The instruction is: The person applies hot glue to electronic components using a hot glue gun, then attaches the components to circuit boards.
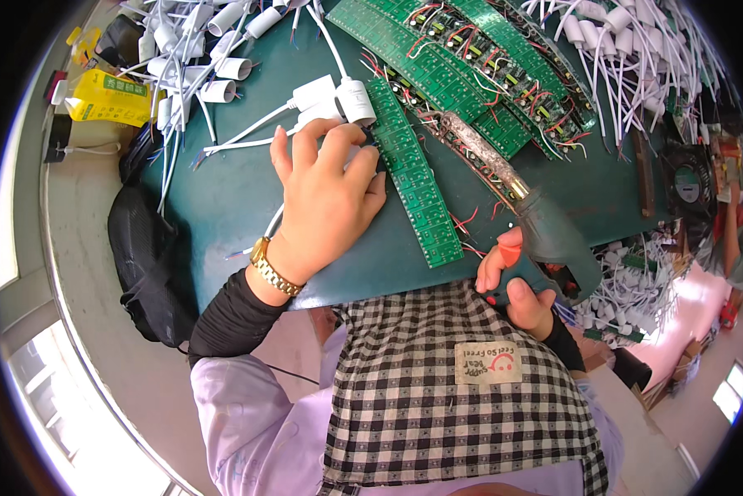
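My left hand [326, 186], wearing a gold watch, is bent over a small group of white plastic housings with cables. Its fingers curl onto one of them at the upper end of a green circuit board strip [417, 178]; part of that housing is hidden beneath the fingers. A white cylindrical housing [356, 102] lies just beyond the fingertips. My right hand [516, 285] grips the dark handle of a soldering gun [545, 227], its index finger on the red part. The gun's long, crusted silver barrel [475, 145] points up and left, above the boards.
Stacked green circuit boards [404, 45] with wires and components cover the far table. White cabled housings are heaped at the far left [194, 70] and far right [623, 37]. A yellow packet [111, 97], a black bag [144, 260] and a small fan [690, 183] stand around the edges.
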Action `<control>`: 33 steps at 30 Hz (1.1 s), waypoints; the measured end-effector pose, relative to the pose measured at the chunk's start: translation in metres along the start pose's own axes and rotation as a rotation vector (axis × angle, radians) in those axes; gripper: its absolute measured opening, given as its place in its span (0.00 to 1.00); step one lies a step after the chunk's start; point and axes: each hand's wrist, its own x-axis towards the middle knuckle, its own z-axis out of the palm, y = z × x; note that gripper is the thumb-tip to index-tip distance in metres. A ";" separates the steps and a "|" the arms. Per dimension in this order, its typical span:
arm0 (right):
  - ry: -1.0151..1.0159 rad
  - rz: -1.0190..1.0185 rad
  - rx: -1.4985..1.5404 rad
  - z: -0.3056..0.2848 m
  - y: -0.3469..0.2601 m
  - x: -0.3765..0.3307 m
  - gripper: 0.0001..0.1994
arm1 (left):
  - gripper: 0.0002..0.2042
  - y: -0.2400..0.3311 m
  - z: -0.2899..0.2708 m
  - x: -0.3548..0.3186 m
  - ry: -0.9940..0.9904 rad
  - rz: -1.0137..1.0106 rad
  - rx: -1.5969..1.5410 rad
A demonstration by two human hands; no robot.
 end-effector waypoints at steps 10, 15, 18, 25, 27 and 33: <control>0.015 0.007 0.037 0.000 -0.001 0.001 0.26 | 0.05 0.010 0.005 0.000 0.091 0.024 0.221; -0.020 -0.008 0.019 -0.001 -0.001 0.003 0.26 | 0.04 0.011 0.002 0.001 0.038 -0.013 0.175; -0.017 -0.020 0.030 -0.002 -0.001 0.002 0.25 | 0.05 0.009 -0.001 0.003 -0.017 -0.038 -0.002; -0.009 -0.056 0.011 0.000 -0.001 0.002 0.25 | 0.08 -0.008 0.005 0.002 -0.029 0.046 -0.230; -0.014 -0.024 0.006 0.000 -0.004 -0.001 0.24 | 0.08 -0.010 0.007 0.002 0.000 0.021 -0.275; -0.259 0.068 -0.211 -0.013 -0.004 -0.013 0.25 | 0.09 -0.014 0.008 0.005 0.057 -0.043 -0.304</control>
